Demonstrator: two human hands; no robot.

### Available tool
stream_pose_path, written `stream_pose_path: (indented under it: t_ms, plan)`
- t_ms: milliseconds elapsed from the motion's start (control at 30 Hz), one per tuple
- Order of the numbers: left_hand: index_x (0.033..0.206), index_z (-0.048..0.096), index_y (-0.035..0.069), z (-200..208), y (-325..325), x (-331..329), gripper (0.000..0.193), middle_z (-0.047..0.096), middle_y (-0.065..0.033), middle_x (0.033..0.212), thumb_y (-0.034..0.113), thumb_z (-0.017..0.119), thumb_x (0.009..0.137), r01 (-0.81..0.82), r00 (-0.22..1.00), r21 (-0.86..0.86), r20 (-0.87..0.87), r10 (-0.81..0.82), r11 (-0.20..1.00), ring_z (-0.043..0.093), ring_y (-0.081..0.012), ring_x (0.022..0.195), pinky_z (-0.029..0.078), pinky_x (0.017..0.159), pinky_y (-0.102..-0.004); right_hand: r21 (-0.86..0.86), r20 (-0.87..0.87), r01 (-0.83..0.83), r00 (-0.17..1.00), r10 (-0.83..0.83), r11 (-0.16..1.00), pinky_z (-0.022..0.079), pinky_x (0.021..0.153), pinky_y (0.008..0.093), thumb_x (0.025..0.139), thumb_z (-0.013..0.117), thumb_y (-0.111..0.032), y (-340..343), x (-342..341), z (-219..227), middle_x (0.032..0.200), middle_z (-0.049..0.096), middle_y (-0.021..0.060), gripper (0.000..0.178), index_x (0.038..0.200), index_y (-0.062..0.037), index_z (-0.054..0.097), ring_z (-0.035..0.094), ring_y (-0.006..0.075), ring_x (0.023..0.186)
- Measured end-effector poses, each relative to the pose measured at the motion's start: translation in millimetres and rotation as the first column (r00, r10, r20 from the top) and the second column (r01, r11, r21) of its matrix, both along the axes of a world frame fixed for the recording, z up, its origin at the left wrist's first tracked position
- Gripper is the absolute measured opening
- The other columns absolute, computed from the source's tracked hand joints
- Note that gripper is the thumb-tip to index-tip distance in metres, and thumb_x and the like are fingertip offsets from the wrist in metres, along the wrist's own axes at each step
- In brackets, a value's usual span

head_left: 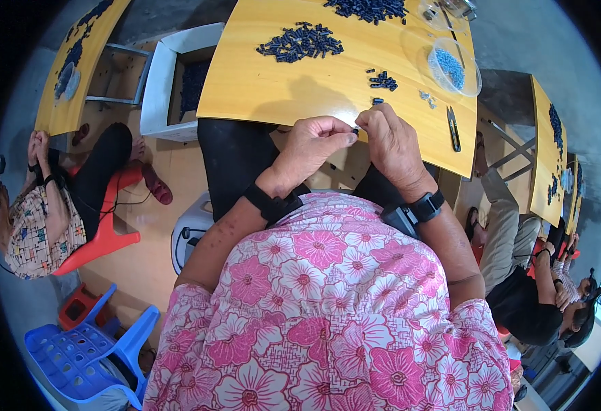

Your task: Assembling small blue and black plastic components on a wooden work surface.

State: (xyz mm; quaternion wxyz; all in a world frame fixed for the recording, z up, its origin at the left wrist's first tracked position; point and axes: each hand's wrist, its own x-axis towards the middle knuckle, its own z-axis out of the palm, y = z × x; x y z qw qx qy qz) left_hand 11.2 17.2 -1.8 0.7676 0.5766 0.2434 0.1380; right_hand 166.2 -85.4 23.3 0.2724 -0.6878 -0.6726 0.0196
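At the near edge of the yellow table [239, 85], both my hands meet fingertip to fingertip. My left hand [311, 149] is closed in a pinch on a small black cylindrical piece [355, 131], mostly covered by the fingers. Held against it from the other side, my right hand [393, 145] is also pinched; whatever is between its fingertips is too small to make out. Just beyond the right hand lie a single black piece [378, 101] and a small cluster of black pieces [383, 81]. A larger heap of black pieces [300, 42] sits farther left.
Black-handled thread snips [454, 130] lie near the table's right edge, beside tiny pale pieces [428, 99]. A clear bowl [475, 79] holds blue bits. Another black heap [367, 8] is at the far side. Left stands a white box [158, 85]. People sit at tables on both sides.
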Motion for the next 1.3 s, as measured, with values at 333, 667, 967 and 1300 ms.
stream_pose_path:
  t_ms: [333, 667, 967, 1300]
  plan:
    - [0.101, 0.067, -0.001, -5.6, 0.4, 0.7, 0.021, 0.066, -0.0018, 0.088, 0.017, 0.063, 0.091, 0.051, 0.996, -0.062, -0.069, -0.055, 0.997, 0.058, -0.0074, 0.080, 0.048, 0.074, -0.0214, -0.029, 0.153, -0.052, 0.987, 0.056, 0.998, 0.049, 0.069, 0.0404, 0.078, 0.056, -0.010, -1.0, -5.3, 6.7, 0.086, 0.051, 0.0124, 0.019, 0.097, -0.0053, 0.052, 0.058, 0.0306, 0.076]
    - [0.089, 0.067, -0.001, -13.2, -3.5, 2.3, 0.012, 0.062, 0.0002, 0.074, 0.012, 0.066, 0.088, -0.021, 0.999, -0.136, -0.038, 0.016, 0.991, 0.055, -0.0053, 0.066, 0.045, 0.058, -0.0196, -0.133, 0.092, -0.133, 0.985, 0.146, 0.982, 0.050, 0.069, 0.0413, 0.081, 0.056, -0.010, 0.9, 1.7, 5.0, 0.089, 0.051, 0.0139, 0.018, 0.098, -0.0047, 0.052, 0.059, 0.0338, 0.079]
    - [0.096, 0.066, -0.002, -13.4, 0.4, 1.8, 0.014, 0.064, -0.0012, 0.083, 0.009, 0.068, 0.087, -0.001, 0.997, -0.091, 0.081, 0.008, 0.996, 0.059, -0.0058, 0.071, 0.051, 0.065, -0.0204, -0.054, -0.106, -0.113, 0.989, 0.107, 0.992, 0.052, 0.064, 0.0358, 0.075, 0.056, 0.013, 3.2, 4.3, -0.7, 0.088, 0.057, 0.0137, 0.024, 0.095, 0.0008, 0.049, 0.060, 0.0320, 0.077]
    - [0.095, 0.066, -0.002, -14.7, 3.0, 4.6, 0.013, 0.064, -0.0017, 0.080, 0.008, 0.068, 0.086, -0.031, 0.997, 0.021, 0.073, 0.029, 0.999, 0.059, -0.0060, 0.073, 0.050, 0.066, -0.0206, -0.095, -0.174, -0.098, 0.981, 0.081, 0.991, 0.052, 0.069, 0.0397, 0.076, 0.059, -0.002, 7.9, 7.0, 2.2, 0.091, 0.058, 0.0107, 0.021, 0.096, -0.0078, 0.057, 0.062, 0.0325, 0.083]
